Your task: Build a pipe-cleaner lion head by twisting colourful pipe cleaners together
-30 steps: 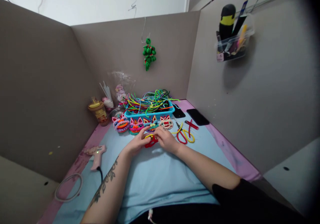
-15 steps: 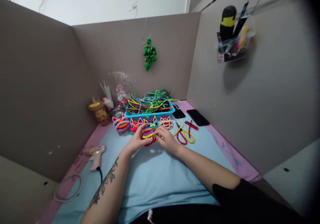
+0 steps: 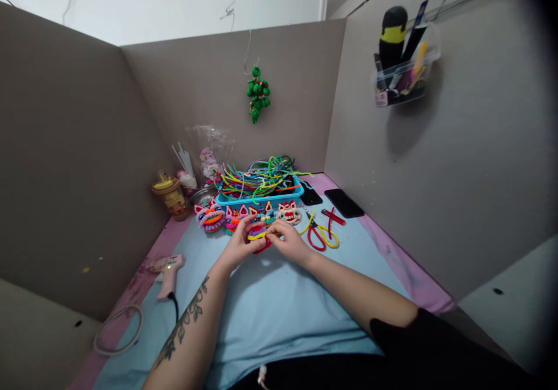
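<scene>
My left hand (image 3: 239, 244) curls round a small pipe-cleaner craft piece (image 3: 257, 235) in purple, yellow and red, gripping it from the left. From the other side, the fingertips of my right hand (image 3: 288, 242) pinch at its edge; what exactly lies between them is hidden. Just behind my hands stands a row of fuzzy animal heads with open mouths: a purple and orange one (image 3: 210, 217), a pink one (image 3: 236, 217), a blue and yellow one (image 3: 267, 214) partly covered by my fingers, and a cream one (image 3: 288, 211).
A blue basket (image 3: 261, 198) heaped with pipe cleaners stands behind the heads. To the right lie scissors (image 3: 322, 237), a red-handled tool (image 3: 333, 217) and phones (image 3: 344, 203). A pink glue gun (image 3: 171, 276) with its cord lies left, near a lidded cup (image 3: 170, 197). Grey partitions surround the table.
Both hands stay on the craft piece in nearly the same place, the right fingers shifting only slightly. The whole view has moved a little.
</scene>
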`<state>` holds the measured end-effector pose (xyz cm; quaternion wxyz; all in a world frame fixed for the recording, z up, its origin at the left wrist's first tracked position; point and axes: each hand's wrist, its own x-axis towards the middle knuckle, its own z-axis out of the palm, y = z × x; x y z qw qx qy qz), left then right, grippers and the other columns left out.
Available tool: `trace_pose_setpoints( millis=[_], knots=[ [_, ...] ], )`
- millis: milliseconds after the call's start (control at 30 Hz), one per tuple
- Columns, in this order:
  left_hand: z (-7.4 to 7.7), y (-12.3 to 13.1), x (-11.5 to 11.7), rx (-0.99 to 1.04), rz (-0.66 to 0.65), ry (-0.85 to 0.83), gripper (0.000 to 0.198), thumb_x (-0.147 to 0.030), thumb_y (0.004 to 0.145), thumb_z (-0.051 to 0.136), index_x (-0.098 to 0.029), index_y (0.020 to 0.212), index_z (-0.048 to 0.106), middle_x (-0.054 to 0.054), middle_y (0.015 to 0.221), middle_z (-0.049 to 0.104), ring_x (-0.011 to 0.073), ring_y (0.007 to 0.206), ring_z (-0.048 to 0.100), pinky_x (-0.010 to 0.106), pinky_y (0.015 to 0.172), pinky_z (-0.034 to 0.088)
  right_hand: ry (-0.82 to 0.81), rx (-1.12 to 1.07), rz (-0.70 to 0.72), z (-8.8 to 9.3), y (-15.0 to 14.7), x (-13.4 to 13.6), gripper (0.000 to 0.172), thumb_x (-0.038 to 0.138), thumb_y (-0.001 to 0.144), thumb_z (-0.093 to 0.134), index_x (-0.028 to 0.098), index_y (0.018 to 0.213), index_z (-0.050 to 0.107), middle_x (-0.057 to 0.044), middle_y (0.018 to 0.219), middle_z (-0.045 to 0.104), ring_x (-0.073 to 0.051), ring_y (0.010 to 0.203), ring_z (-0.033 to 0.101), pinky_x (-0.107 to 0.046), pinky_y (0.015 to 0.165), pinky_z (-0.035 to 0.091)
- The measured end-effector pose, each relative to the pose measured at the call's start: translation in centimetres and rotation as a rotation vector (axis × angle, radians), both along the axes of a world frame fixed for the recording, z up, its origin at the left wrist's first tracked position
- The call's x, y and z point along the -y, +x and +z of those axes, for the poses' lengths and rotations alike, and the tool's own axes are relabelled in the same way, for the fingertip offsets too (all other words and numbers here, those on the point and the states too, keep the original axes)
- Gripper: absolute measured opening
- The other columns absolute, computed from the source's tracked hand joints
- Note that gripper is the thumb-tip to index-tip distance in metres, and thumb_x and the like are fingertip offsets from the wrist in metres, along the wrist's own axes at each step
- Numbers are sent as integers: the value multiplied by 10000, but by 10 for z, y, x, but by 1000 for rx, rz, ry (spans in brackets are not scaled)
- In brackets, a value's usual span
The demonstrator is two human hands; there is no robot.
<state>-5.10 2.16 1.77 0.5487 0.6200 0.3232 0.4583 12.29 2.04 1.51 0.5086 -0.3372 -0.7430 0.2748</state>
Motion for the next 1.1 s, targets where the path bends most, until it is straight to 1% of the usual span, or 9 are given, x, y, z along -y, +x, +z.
trace_pose_setpoints(
  millis=[267,433,600,800,967,1100],
  knots=[
    [1,1,2,-19,30,14,602,-253,715,686,-224,1215,352,132,1265,495,250,1208,449,393,924,435,-54,-22,3,6,0,2,121,169,789,533,175,678,582,-6,722,545,-134,733,519,-259,674,410],
    [0,1,1,-29,19,43,573,-240,726,678,-234,1210,374,113,1255,498,244,1220,428,375,932,423,-76,-51,32,5,1,0,99,173,789,537,174,705,588,-7,745,548,-135,755,521,-264,703,411],
    [6,-1,4,10,-25,44,534,-247,739,666,-234,1204,404,114,1284,484,241,1196,452,365,936,408,-107,-87,51,4,3,-3,94,192,792,539,177,710,582,-8,747,550,-142,765,513,-272,720,405],
    [7,-1,5,14,17,60,526,-241,718,683,-227,1174,419,114,1240,520,236,1164,480,357,911,420,-109,-70,76,4,5,-3,132,251,810,526,175,711,570,-7,736,531,-137,729,491,-270,692,392],
    [4,-1,3,-29,33,121,522,-237,732,666,-226,1178,396,124,1261,500,234,1185,463,371,934,409,-120,-60,132,-1,6,-6,110,279,791,558,172,782,585,-20,788,528,-138,738,507,-270,675,411],
    [0,-3,0,-79,76,198,535,-233,744,653,-225,1202,377,127,1258,495,231,1192,456,396,965,385,-39,-2,119,0,8,-6,127,269,788,572,179,871,606,-45,872,535,-154,805,524,-293,725,438]
  ],
)
